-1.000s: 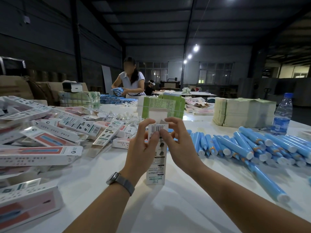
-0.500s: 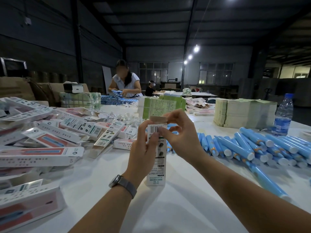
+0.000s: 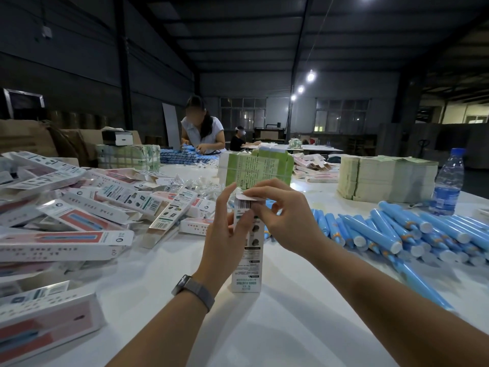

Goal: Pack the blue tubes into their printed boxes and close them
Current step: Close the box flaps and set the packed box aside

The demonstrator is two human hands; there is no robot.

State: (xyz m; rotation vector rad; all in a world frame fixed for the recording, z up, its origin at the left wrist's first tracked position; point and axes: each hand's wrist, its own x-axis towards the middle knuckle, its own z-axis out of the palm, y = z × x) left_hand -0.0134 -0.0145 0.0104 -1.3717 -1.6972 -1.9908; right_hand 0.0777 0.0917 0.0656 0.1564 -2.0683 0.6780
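Note:
A tall white printed box [image 3: 247, 271] stands upright on the white table [image 3: 277, 327] in front of me. My left hand [image 3: 225, 234] grips its upper left side. My right hand [image 3: 285, 215] pinches the top flap and presses it down over the box's opening. What is inside the box is hidden. Several blue tubes [image 3: 383, 231] with white caps lie in a heap to the right. A pile of printed boxes [image 3: 79, 215] lies to the left.
A water bottle [image 3: 448, 181] stands at the far right beside a stack of flat cartons [image 3: 386, 178]. A green bundle [image 3: 256, 168] sits behind my hands. A person [image 3: 203, 133] works at the table's far end.
The top flap, held up a moment ago, is now folded down over the box's top by my right hand. My left hand has stayed on the box's side.

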